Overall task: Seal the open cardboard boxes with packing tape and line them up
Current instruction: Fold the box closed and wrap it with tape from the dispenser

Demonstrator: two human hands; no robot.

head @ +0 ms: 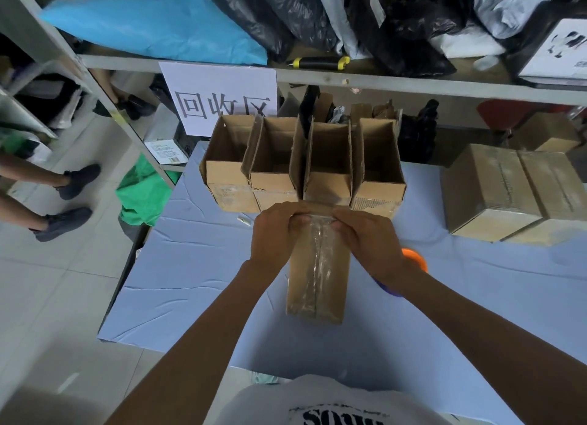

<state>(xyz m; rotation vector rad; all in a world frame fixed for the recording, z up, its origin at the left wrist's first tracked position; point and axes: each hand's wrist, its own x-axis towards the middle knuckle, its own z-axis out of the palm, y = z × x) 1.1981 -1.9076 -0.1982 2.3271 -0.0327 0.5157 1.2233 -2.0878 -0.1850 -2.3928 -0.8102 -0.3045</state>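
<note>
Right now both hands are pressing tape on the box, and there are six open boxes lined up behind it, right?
Not quite. The head view shows four open boxes behind it, not six. The rest is right: the left hand and right hand are both pressing the tape at the far end of the box.

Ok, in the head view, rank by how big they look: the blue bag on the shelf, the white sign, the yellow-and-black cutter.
1. blue bag
2. white sign
3. yellow-and-black cutter
All sit at similar depth, so the order looks safe.
</note>
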